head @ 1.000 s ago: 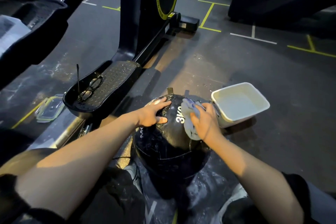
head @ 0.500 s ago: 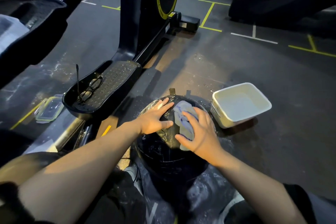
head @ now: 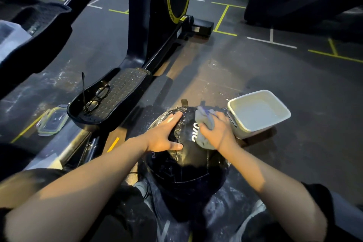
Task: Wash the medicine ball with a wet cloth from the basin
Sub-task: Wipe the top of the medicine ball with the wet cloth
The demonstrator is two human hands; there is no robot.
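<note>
Eyeglasses [head: 97, 98] on elliptical pedal [head: 117, 94]; clear lid, possibly container's [head: 52, 121], on floor beside pedal.

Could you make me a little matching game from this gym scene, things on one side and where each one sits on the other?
Things:
1. cloth
2. eyeglasses
3. basin
4. left hand

Places:
A. lying on the machine's foot pedal
B. on the floor just right of the medicine ball
C. flat on the ball's top left
D. under the right hand, against the ball

Pairs: 1-D, 2-A, 3-B, 4-C
</note>
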